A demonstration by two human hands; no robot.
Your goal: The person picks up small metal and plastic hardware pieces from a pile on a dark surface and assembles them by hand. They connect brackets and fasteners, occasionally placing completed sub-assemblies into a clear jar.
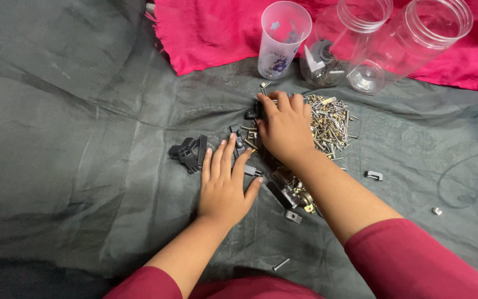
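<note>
A heap of small metal screws and bolts (330,123) lies on a grey cloth (84,166). My right hand (284,130) rests palm down on the left side of that heap, fingers spread over the hardware. My left hand (223,185) lies flat on the cloth, fingers together, just right of a cluster of black plastic clips (188,152). More black and brass parts (290,194) sit between my two forearms. Whether either hand holds anything underneath is hidden.
At the back stand a frosted plastic cup (282,39) and two clear plastic jars (336,47) (410,44) lying on a pink cloth (211,30). Stray pieces lie apart: a grey clip (374,175), a small nut (437,211), a screw (281,264).
</note>
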